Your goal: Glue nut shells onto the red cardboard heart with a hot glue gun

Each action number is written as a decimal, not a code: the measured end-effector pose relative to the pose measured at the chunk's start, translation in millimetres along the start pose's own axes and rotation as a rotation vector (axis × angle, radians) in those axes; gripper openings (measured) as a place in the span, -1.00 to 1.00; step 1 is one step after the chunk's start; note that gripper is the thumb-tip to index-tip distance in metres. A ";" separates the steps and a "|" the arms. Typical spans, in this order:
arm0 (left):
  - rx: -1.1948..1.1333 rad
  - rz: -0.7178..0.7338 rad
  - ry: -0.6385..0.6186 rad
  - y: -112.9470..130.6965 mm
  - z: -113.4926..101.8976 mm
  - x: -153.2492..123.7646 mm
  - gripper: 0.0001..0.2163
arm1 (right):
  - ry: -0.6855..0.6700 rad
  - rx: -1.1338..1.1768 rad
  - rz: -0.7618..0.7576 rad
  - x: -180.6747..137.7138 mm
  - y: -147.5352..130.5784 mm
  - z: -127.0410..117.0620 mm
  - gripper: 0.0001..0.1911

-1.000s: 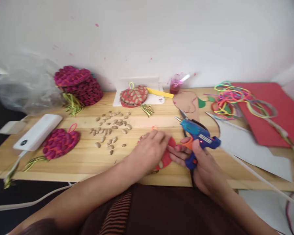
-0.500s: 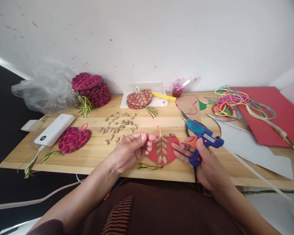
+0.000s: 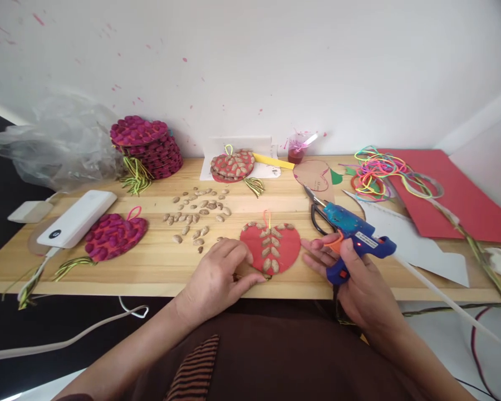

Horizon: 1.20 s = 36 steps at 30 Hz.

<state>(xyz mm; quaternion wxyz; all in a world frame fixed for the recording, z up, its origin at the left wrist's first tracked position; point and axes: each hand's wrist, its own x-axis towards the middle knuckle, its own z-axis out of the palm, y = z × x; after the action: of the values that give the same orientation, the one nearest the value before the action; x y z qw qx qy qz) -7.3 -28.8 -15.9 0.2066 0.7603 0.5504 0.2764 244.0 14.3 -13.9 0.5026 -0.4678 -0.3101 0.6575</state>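
A red heart cutout (image 3: 284, 246) with seeds glued down its middle and along its top lies flat on the wooden table (image 3: 158, 267), an orange loop at its top. My left hand (image 3: 217, 278) rests palm down at the heart's lower left edge, fingers curled, fingertips touching the table by the cutout. My right hand (image 3: 354, 278) grips a blue hot glue gun (image 3: 354, 231) just right of the heart, its nozzle pointing up-left and a red light lit on its side. Loose seeds (image 3: 196, 214) are scattered left of the heart.
Black-handled scissors (image 3: 317, 209) lie behind the glue gun. A stack of magenta hearts (image 3: 144, 145) stands at the back left, one magenta heart (image 3: 114, 236) by a white power bank (image 3: 77, 217). Neon cords (image 3: 384, 170), red sheet (image 3: 463, 195), white paper (image 3: 417, 245) at right.
My left hand uncovered the heart, lifted off it, then came down at its lower left edge. The heart now lies flat and fully in view. The glue gun stayed in my right hand.
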 end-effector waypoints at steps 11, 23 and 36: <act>0.083 0.016 0.035 -12.3 -0.6 -0.6 -0.47 | -0.116 -0.049 0.144 -16.6 -0.2 -5.5 -0.65; 0.129 0.001 0.161 -29.8 -18.2 57.9 -0.84 | -0.163 -0.033 0.075 13.2 -15.1 7.7 -0.65; 0.166 -0.089 0.013 -35.9 -0.9 94.7 -0.81 | -0.310 -0.107 0.053 61.6 -7.9 27.2 -0.67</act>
<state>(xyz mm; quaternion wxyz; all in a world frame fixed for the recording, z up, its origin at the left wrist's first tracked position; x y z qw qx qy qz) -11.0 72.4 -19.1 0.1514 0.7477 0.6060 0.2253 218.2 77.1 -15.6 0.4057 -0.3948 -0.4061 0.7174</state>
